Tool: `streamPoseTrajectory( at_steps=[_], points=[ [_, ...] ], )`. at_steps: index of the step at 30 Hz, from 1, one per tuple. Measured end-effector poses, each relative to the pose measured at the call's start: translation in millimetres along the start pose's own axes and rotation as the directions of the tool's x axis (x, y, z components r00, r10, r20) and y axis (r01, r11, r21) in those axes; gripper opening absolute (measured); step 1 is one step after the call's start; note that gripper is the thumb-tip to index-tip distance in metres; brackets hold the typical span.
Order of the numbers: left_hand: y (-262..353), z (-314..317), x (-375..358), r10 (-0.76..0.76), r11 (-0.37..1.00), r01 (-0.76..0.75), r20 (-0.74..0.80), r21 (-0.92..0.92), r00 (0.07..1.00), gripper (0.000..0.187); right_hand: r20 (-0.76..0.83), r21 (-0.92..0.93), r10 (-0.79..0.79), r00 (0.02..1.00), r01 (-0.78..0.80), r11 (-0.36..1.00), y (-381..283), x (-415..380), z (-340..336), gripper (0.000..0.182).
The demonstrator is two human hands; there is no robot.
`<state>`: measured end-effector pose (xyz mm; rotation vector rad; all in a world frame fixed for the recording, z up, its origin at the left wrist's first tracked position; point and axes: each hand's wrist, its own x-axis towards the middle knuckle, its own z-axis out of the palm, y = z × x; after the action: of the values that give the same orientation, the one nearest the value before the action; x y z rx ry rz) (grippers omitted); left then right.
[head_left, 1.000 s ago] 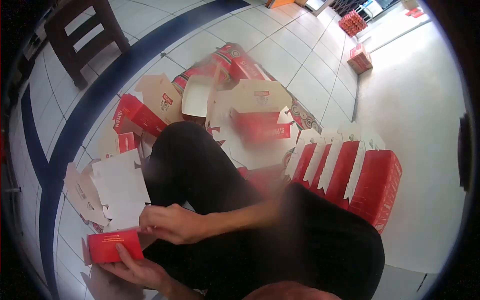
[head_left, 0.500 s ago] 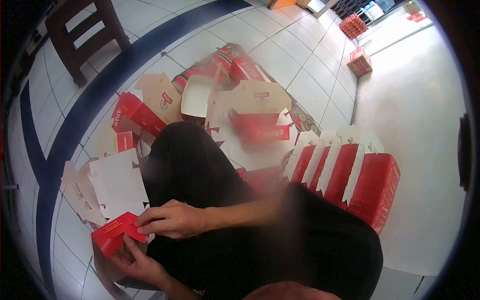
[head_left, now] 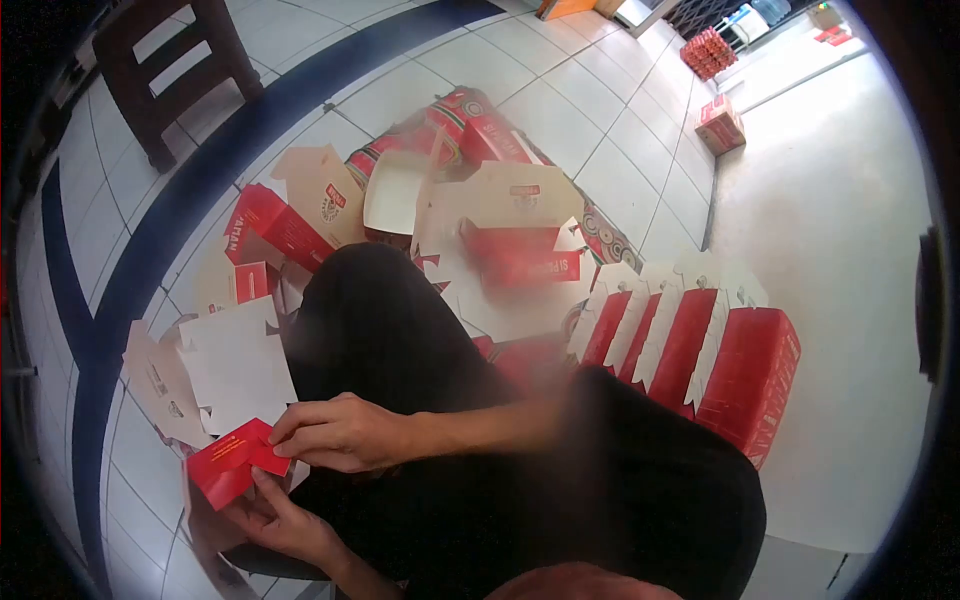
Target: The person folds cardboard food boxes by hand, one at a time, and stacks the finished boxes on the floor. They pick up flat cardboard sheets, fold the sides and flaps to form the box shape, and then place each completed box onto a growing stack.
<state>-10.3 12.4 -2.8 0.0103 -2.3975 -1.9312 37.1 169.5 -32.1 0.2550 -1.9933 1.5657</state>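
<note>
As left hand (head_left: pixel 288 530) and right hand (head_left: pixel 350 433) pinch it, the red panel (head_left: pixel 225 468) seemingly points lengthwise up rightward.

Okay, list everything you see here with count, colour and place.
Held carton: one, red outside, lower left
Loose cartons: several overlapping, red, white and beige, left and centre
Standing cartons: four, red and white, row at right
Mat: one, patterned, mostly red, under loose cartons
Chair: one, dark brown, upper left
Floor tiles: many, white, throughout
Floor band: one, branching, dark blue, left
Wall: one, white, right
Cardboard box: one, brown and red, by the wall
Stack: one, red, far upper right, contents unclear
Trousers: one pair, black, centre
Left hand: one, bare, gripping held carton
Right hand: one, bare, pinching held carton's edge
</note>
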Motion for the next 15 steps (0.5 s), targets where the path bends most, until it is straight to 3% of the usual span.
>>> streamPoseTrajectory(
  at_steps=[1,4,6,8,9,13,15],
  points=[
    [-4.3,-2.0,-2.8,0.035,0.985,-0.033,-0.009,0.170,0.999,0.059,0.000,0.002,0.001,1.000,-0.001,1.000,-0.3,0.0,1.5,0.016],
    [-12.9,0.5,-9.9,0.104,0.992,-0.110,0.086,0.069,0.991,0.059,-0.079,-0.021,0.004,0.997,-0.006,1.000,-2.3,-0.7,7.1,0.016],
    [-11.9,-0.7,-10.3,0.051,0.998,-0.053,0.106,0.019,0.993,0.061,-0.053,-0.035,0.023,0.998,-0.025,0.999,-6.1,-3.3,8.2,0.018],
    [-15.4,1.7,-13.9,0.004,0.997,-0.007,0.040,0.082,0.999,0.059,-0.046,-0.028,0.048,0.998,-0.050,0.998,-7.2,-6.3,11.4,0.019],
    [-24.0,2.4,-14.2,0.028,0.998,-0.024,0.058,-0.062,0.998,0.058,-0.039,-0.022,0.071,0.997,-0.072,0.997,-6.9,-7.2,12.5,0.021],
    [-10.9,-3.0,-17.8,-0.082,0.996,0.078,0.171,0.029,0.982,0.059,-0.057,0.099,0.232,0.971,-0.226,0.969,-4.9,-4.2,14.4,0.023],
    [-8.4,-1.1,-20.5,0.189,0.979,-0.200,0.204,0.034,0.961,0.049,0.121,0.151,0.272,0.955,-0.289,0.945,-15.5,5.5,3.3,0.020]
  ],
)
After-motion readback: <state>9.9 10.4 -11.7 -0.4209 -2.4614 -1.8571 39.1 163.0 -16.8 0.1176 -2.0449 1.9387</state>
